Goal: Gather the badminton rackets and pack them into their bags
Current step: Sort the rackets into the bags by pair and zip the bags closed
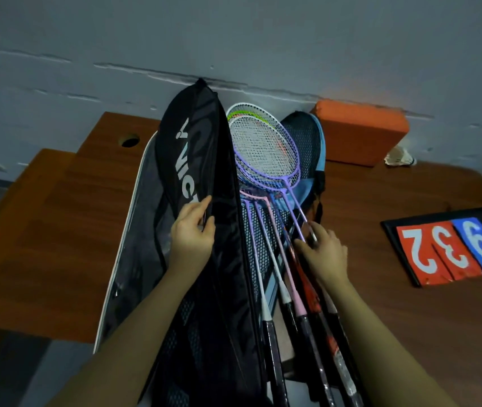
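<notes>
A long black racket bag (pixel 192 148) with white lettering lies on the wooden table, its flap lifted. My left hand (pixel 192 230) grips the flap's edge and holds it up. Several rackets (pixel 266 151) with purple, white and pink frames lie side by side in the open bag, heads toward the wall, dark handles toward me. A blue-edged black bag (pixel 311 142) lies under them on the right. My right hand (pixel 321 251) rests on the racket shafts, fingers closed round a purple shaft.
An orange foam block (pixel 360 130) sits against the wall, with a white shuttlecock (pixel 399 158) beside it. A flip scoreboard (pixel 451 251) with red and blue number cards lies at the right. The brown table (pixel 66 230) has a round cable hole (pixel 130 140) at the back left.
</notes>
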